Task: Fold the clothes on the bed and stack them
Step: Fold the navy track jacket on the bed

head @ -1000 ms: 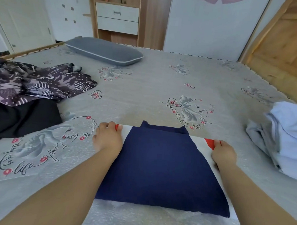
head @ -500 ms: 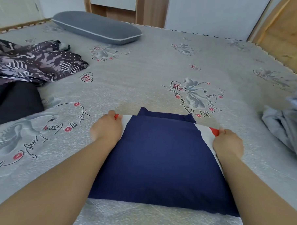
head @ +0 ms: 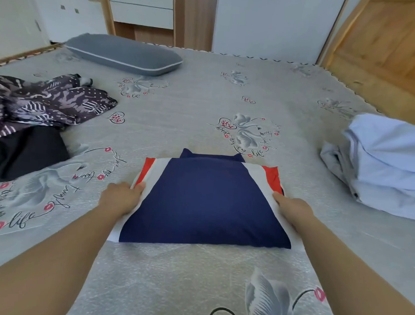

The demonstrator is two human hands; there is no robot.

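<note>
Near the middle of the grey printed bedspread [head: 204,90], toward the near edge, lies a navy shirt [head: 207,202] with white and red side panels, already folded into a compact trapezoid, collar at the far end. Left hand [head: 121,198] pinching the left white edge, thumb on top and fingers tucked under; right hand [head: 292,208] gripping the right edge about halfway along, fingers mostly hidden beneath the cloth. Hands well apart, one on each side of the garment. Probably thin, light knit: soft and limp, likely to sag in the middle and shed its folds if lifted by the corners alone. Best taken as now, at both side edges with fingers slid underneath, then carried flat or folded across its width. Little risk of slipping on the textured cover, none of breakage. To the right, a pale blue pile of clothes [head: 387,165], looking partly folded, a likely stacking spot. To the left, a crumpled purple patterned garment [head: 44,102] and a black garment [head: 23,149], seemingly not yet folded. Far left, a grey pillow [head: 123,53].
</note>
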